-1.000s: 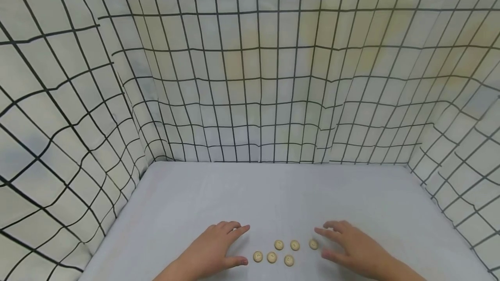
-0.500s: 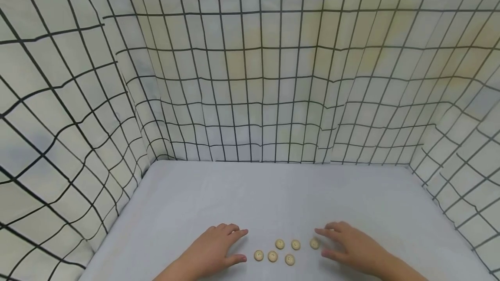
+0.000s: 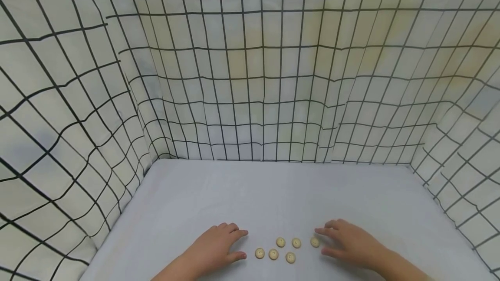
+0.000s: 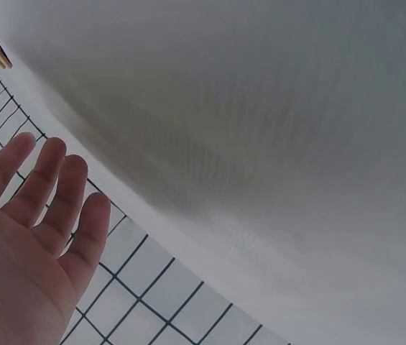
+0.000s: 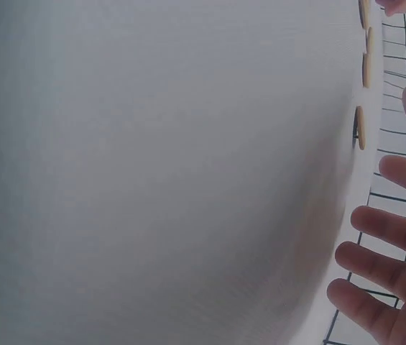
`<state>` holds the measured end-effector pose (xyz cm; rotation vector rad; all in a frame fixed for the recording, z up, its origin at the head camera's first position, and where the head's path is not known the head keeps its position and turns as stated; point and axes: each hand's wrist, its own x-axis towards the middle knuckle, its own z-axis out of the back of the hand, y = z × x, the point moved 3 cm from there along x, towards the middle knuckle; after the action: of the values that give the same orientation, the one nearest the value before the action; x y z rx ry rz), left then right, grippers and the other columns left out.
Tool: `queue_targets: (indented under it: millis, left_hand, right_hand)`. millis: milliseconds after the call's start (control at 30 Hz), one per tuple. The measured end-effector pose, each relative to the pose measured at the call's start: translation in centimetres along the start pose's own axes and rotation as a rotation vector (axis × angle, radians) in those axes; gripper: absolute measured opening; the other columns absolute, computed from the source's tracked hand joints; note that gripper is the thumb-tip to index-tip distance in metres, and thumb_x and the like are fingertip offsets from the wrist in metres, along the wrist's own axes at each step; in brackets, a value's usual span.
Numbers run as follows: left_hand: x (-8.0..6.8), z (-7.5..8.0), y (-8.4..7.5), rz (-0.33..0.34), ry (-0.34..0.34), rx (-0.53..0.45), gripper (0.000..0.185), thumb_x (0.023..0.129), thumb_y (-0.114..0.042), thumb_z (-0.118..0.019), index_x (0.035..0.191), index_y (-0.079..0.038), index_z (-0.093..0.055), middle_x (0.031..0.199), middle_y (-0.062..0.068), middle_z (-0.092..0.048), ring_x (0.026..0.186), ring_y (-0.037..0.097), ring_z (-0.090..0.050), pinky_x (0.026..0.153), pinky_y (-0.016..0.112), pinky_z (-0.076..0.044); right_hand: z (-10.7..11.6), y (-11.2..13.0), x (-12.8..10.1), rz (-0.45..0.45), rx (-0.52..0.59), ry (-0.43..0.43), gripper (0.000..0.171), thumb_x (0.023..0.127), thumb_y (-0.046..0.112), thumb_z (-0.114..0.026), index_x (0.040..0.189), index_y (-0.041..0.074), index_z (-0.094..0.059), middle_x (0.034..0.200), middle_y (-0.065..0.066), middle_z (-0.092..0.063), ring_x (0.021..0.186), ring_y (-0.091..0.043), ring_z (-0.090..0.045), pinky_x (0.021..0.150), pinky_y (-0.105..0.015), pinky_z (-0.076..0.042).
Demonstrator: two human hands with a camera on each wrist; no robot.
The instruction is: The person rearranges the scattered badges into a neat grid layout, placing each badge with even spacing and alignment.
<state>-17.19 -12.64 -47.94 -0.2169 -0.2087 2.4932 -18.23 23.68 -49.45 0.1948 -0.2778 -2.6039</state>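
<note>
Several round cream buttons lie on the white table between my two hands, in two loose rows. My left hand (image 3: 212, 248) is to their left, fingers spread and holding nothing, its thumb pointing at the leftmost button (image 3: 259, 253). On the other side my right hand (image 3: 351, 244) hovers with relaxed fingers, closest to the rightmost button (image 3: 314, 241). In the left wrist view the left hand (image 4: 34, 237) shows a bare palm. The right wrist view has the right hand (image 5: 397, 251) likewise bare, with a button (image 5: 361, 128) seen edge-on near its thumb.
The white tabletop (image 3: 250, 194) stretches back to a wall of white cloth with a black grid (image 3: 250, 77). Similar gridded cloth (image 3: 58, 112) stands along the left, and more gridded cloth (image 3: 468, 142) along the right.
The view has shifted slightly, so the buttons appear a little higher and further right. Both hands keep nearly the same place and pose; the buttons keep their arrangement.
</note>
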Motion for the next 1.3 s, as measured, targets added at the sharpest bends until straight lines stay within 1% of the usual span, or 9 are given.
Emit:
queue_targets:
  millis: [133,267,367,433,600,767,1000,1133,1300]
  left_hand:
    - [0.2,0.0,0.0,-0.004,0.004,-0.029,0.056,0.090,-0.059,-0.062,0.132,-0.021,-0.063,0.117,-0.006,-0.062,0.104,0.014,-0.058,0.089,0.037,-0.049]
    - [0.7,-0.2,0.2,-0.001,0.041,-0.076,0.054,0.088,-0.058,-0.065,0.131,-0.025,-0.064,0.115,-0.010,-0.062,0.104,0.011,-0.059,0.090,0.036,-0.049]
    - [1.1,-0.4,0.3,-0.003,0.072,-0.110,0.050,0.086,-0.056,-0.068,0.129,-0.029,-0.065,0.109,-0.015,-0.062,0.098,0.006,-0.057,0.087,0.034,-0.050]
    - [1.4,-0.5,0.3,-0.012,0.080,-0.120,0.047,0.086,-0.054,-0.070,0.127,-0.031,-0.066,0.104,-0.017,-0.061,0.091,0.003,-0.055,0.083,0.032,-0.050]
    - [1.6,-0.6,0.1,-0.035,0.065,-0.112,0.043,0.085,-0.047,-0.074,0.124,-0.031,-0.069,0.097,-0.017,-0.059,0.080,0.001,-0.048,0.074,0.028,-0.047]
    - [1.8,-0.5,-0.1,-0.054,0.053,-0.126,0.040,0.084,-0.043,-0.077,0.121,-0.029,-0.071,0.094,-0.016,-0.058,0.080,0.000,-0.049,0.073,0.026,-0.047]
    - [2.0,-0.6,-0.3,-0.062,0.042,-0.130,0.040,0.083,-0.041,-0.078,0.120,-0.030,-0.071,0.091,-0.017,-0.055,0.080,-0.001,-0.051,0.072,0.024,-0.047]
    - [2.2,-0.6,-0.5,-0.068,0.047,-0.134,0.038,0.083,-0.040,-0.078,0.120,-0.030,-0.071,0.088,-0.017,-0.054,0.078,-0.002,-0.049,0.070,0.023,-0.045]
    - [2.5,-0.8,-0.5,-0.075,0.058,-0.151,0.037,0.084,-0.038,-0.078,0.120,-0.030,-0.071,0.086,-0.018,-0.051,0.075,-0.002,-0.047,0.068,0.022,-0.044]
  right_hand:
    - [-0.1,-0.2,0.4,0.036,-0.018,-0.027,0.054,0.087,0.069,-0.058,0.127,0.034,-0.066,0.118,0.006,-0.061,0.109,-0.020,-0.059,0.091,-0.046,-0.050]
    - [-0.2,-0.2,0.7,0.059,-0.017,-0.033,0.051,0.087,0.067,-0.059,0.125,0.035,-0.067,0.116,0.006,-0.061,0.107,-0.019,-0.060,0.090,-0.045,-0.050]
    - [-0.4,-0.2,1.0,0.066,-0.009,-0.027,0.048,0.086,0.065,-0.062,0.124,0.035,-0.067,0.115,0.006,-0.062,0.106,-0.019,-0.060,0.089,-0.044,-0.051]
    - [-0.5,-0.2,1.2,0.071,-0.017,-0.024,0.046,0.086,0.063,-0.064,0.123,0.036,-0.067,0.114,0.006,-0.061,0.104,-0.018,-0.060,0.087,-0.043,-0.051]
    - [-0.6,-0.2,1.6,0.091,-0.055,-0.040,0.043,0.083,0.060,-0.068,0.120,0.037,-0.069,0.112,0.009,-0.060,0.100,-0.014,-0.059,0.084,-0.040,-0.052]
    - [-0.6,-0.3,2.1,0.105,-0.069,-0.034,0.040,0.082,0.056,-0.072,0.118,0.038,-0.070,0.110,0.010,-0.060,0.098,-0.013,-0.058,0.083,-0.039,-0.052]
    - [-0.6,-0.1,2.5,0.128,-0.032,-0.008,0.035,0.081,0.051,-0.074,0.114,0.037,-0.072,0.108,0.012,-0.060,0.097,-0.010,-0.057,0.082,-0.036,-0.052]
    - [-0.5,-0.2,2.6,0.158,0.001,-0.012,0.035,0.082,0.051,-0.073,0.113,0.036,-0.073,0.107,0.012,-0.060,0.096,-0.009,-0.057,0.082,-0.035,-0.051]
    - [-0.5,-0.1,2.9,0.173,0.020,-0.007,0.032,0.083,0.049,-0.073,0.112,0.035,-0.073,0.107,0.013,-0.059,0.096,-0.008,-0.056,0.081,-0.033,-0.051]
